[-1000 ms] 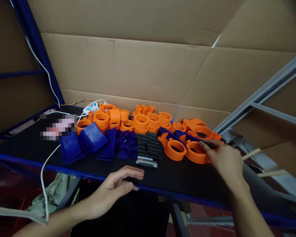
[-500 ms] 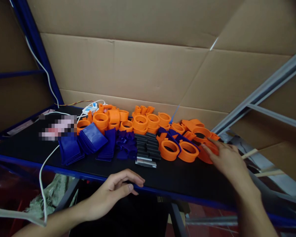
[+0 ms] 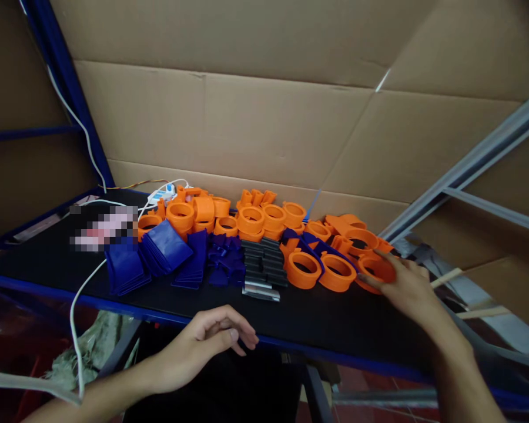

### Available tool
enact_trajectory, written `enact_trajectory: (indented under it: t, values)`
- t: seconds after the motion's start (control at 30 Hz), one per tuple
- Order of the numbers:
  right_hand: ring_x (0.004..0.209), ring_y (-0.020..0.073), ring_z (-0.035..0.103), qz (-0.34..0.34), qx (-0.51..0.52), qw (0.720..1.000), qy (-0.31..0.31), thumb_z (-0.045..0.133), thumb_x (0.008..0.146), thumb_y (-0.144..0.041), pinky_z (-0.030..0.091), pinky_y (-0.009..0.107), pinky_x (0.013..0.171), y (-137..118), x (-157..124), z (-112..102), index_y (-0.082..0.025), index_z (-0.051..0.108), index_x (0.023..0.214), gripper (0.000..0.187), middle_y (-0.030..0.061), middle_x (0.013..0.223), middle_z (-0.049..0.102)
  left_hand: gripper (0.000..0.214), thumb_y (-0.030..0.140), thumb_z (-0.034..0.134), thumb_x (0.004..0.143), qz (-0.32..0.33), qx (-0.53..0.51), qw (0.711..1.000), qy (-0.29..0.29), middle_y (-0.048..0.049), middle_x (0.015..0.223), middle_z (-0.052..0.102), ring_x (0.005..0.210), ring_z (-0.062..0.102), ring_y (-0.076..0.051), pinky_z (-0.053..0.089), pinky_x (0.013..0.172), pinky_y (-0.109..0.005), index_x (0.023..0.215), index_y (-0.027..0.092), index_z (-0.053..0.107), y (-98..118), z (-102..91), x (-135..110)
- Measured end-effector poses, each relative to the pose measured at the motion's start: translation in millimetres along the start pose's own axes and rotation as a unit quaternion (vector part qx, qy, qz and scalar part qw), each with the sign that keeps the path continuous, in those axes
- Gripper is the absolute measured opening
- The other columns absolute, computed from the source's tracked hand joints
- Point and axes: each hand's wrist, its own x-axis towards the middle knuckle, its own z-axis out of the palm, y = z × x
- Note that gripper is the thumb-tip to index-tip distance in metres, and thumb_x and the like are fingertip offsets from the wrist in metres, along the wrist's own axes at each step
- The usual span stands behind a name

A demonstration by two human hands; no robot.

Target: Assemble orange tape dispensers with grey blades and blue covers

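The far side of the orange ring [image 3: 374, 269] is covered by the fingers of the right hand [image 3: 408, 289], so the exact shape of its rim there is hard to make out, and the right forearm is cut off by the lower edge of the picture. This hand grasps the ring, with fingers over its far rim and the thumb at its near rim. The ring is bright orange plastic, wide and low, with a large round opening, and it stands tilted on the black table [image 3: 326, 320], one edge raised. Just to the left of the grip lie two similar rings [image 3: 337, 271], flat and side by side, and behind the grip more orange parts [image 3: 251, 217] are heaped, partly hiding each other. Further left of the grip is a stack of black strips [image 3: 264, 267], then dark blue folded pieces [image 3: 165, 247]. The left hand [image 3: 211, 341] is well apart from the grip, at the near edge of the table, loosely curled and holding nothing. A pixelated patch [image 3: 103, 229] hides something at the far left.
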Motion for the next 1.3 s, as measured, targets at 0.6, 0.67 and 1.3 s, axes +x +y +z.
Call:
enact_trajectory:
  t: [0.6,0.67,1.3]
  values:
    - [0.120,0.0243,0.057,-0.289,0.500,0.790,-0.205,0.072,0.084,-0.045,0.051,0.035,0.099,-212,-142,-116,-0.028,0.048,0.139,0.062,0.0094,0.134,0.054,0.041,0.040,0.054,0.096,0.124,-0.158,0.976,0.088,-0.0169,0.142,0.057,0.127,0.056,-0.035,0.045,0.105,-0.051,0.132,0.020,0.059,-15,-6.1,3]
    - [0.113,0.0213,0.060,-0.310,0.498,0.788,-0.187,0.059,0.095,-0.040,0.052,0.034,0.096,-218,-136,-108,-0.028,0.055,0.131,0.038,0.0070,0.125,0.061,0.036,0.038,0.051,0.097,0.099,-0.164,0.973,0.125,-0.0193,0.118,0.071,0.103,0.070,-0.032,0.056,0.088,-0.043,0.120,0.013,0.065,-12,-8.4,4]
    - [0.097,0.0220,0.067,-0.225,0.270,0.936,-0.025,0.045,0.099,-0.021,0.055,0.035,0.079,-181,-109,-52,-0.025,0.070,0.102,0.025,0.0039,0.100,0.072,0.030,0.034,0.061,0.092,0.032,-0.124,0.983,0.133,-0.0201,0.120,0.071,0.073,0.076,-0.024,0.057,0.065,-0.032,0.114,0.013,0.061,-16,-14.7,15]
